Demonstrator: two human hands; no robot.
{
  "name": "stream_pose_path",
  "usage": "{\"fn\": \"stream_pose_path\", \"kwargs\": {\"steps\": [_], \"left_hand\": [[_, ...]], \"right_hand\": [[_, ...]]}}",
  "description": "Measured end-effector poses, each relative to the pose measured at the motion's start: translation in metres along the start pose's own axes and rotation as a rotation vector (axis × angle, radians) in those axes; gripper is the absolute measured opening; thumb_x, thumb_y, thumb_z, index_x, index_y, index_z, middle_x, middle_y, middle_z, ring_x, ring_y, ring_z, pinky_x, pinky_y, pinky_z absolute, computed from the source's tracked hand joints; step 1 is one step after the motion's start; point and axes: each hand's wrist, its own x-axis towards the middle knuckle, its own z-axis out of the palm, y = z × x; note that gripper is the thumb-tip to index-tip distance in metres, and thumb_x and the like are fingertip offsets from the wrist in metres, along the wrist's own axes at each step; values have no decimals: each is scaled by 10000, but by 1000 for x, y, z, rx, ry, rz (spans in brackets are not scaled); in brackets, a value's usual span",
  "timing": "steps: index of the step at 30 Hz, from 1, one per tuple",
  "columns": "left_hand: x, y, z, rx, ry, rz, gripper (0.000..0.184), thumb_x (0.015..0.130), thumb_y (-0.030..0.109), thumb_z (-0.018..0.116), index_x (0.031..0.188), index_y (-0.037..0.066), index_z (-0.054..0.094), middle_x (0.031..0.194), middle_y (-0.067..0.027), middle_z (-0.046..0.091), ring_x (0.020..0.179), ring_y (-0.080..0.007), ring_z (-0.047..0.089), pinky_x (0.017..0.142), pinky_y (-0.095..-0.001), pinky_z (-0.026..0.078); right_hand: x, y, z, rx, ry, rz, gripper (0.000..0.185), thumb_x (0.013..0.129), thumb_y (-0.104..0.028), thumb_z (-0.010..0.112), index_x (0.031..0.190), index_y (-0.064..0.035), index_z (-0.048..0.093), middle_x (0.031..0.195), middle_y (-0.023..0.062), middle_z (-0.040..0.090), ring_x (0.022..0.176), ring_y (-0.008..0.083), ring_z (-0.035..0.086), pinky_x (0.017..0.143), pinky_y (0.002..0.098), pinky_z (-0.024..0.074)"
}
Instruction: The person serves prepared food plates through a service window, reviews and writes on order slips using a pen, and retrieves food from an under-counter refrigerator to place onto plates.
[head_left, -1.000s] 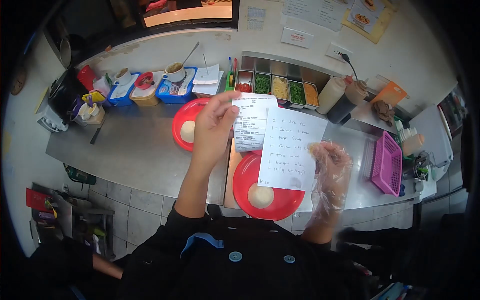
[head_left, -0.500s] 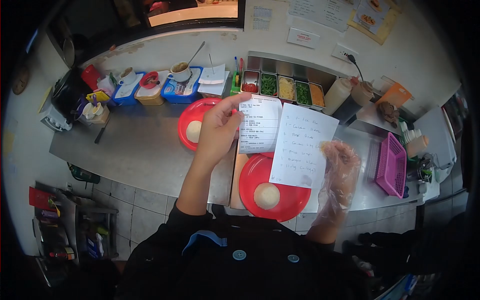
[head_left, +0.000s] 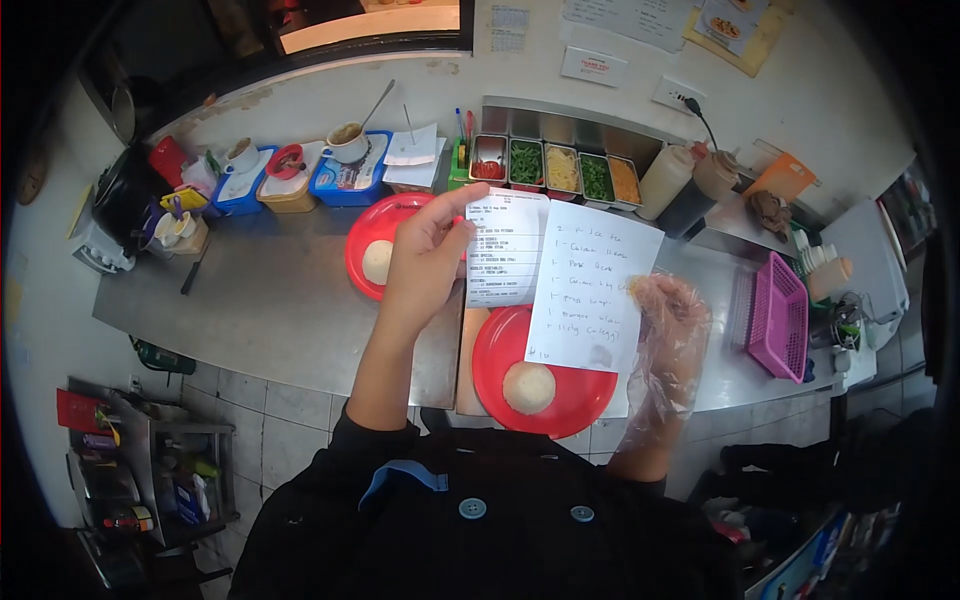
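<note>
My bare left hand (head_left: 432, 245) grips a printed receipt (head_left: 506, 250) by its left edge. In a clear plastic glove, my right hand (head_left: 672, 315) pinches the right side of a handwritten order slip (head_left: 590, 285). The two papers are held up side by side, their edges touching or slightly overlapping. Below them on the counter is a red plate (head_left: 485, 375) bearing a dome of white rice (head_left: 529, 387). Another red plate (head_left: 358, 230) with a rice mound (head_left: 377, 262) sits behind my left wrist, partly hidden by it.
Metal topping trays (head_left: 526, 163) line the counter's back. Squeeze bottles (head_left: 668, 182) stand to their right, and a pink basket (head_left: 778, 315) lies farther right. Tubs (head_left: 350, 170) and a mug (head_left: 347, 143) with a spoon stand back left. A knife (head_left: 191, 277) rests on the steel counter (head_left: 280, 305).
The view has shifted slightly, so most things sit a little farther left. Both papers remain in my hands, and the slip now sits closer against the receipt.
</note>
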Motion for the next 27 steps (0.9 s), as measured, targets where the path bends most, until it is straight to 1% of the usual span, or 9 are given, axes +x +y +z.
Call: {"fn": "stream_pose_path", "kwargs": {"steps": [1,5,7,11,13,20,22,26,27], "left_hand": [[1,-1,-1,-16,-7,-4,357,849,-31,413,1195,-13,500,1009,-86,590,859,-116,595,640,-234,534],[2,-4,-1,4,-31,-19,357,851,-32,412,1198,-18,495,1019,-94,589,869,-123,598,657,-242,540],[4,-5,0,-16,-20,-10,351,865,-24,401,1205,-10,487,955,-96,600,811,-118,611,635,-249,554],[5,-6,0,-28,-32,-10,351,866,-23,401,1206,-10,485,957,-96,600,814,-119,611,650,-255,558],[5,-6,-2,-20,-48,-30,354,855,-25,409,1201,-29,487,1039,-104,587,888,-134,602,674,-249,544],[6,-8,0,-22,-61,-58,354,860,-17,407,1207,-31,479,1042,-113,587,887,-138,606,678,-254,545],[6,-9,0,-28,-62,-66,353,863,-14,408,1209,-31,476,1042,-117,586,889,-142,607,691,-260,544],[9,-13,1,-14,-78,-76,350,867,-10,410,1210,-31,476,1047,-119,585,895,-149,608,707,-267,543],[10,-15,2,-30,-72,-67,348,868,-6,413,1209,-18,481,1003,-107,586,849,-138,611,669,-265,557]], "right_hand": [[-1,0,1,-5,11,-1,144,769,-37,662,868,49,604,773,87,626,636,104,577,564,194,445],[-5,-4,9,60,59,21,144,772,-36,660,869,54,602,772,88,625,640,109,579,570,199,449],[-5,-2,5,39,22,47,145,775,-14,640,897,47,591,807,100,618,721,162,614,661,240,503],[-4,3,6,62,41,49,144,775,-18,642,894,46,592,812,100,618,722,157,614,662,237,502],[-4,4,7,64,48,19,146,777,-35,654,883,54,608,769,80,623,636,98,571,562,196,436],[-8,0,8,-8,42,42,152,785,-69,651,884,41,617,734,52,617,600,71,538,528,183,398],[-9,2,11,19,92,29,151,781,-70,650,878,42,617,718,46,609,579,61,510,522,178,387],[-10,0,12,15,113,53,145,777,-65,650,870,42,616,712,39,602,566,56,488,520,175,377],[-9,3,10,22,101,43,145,776,-66,652,867,42,616,714,39,603,566,56,487,519,175,374]]}}
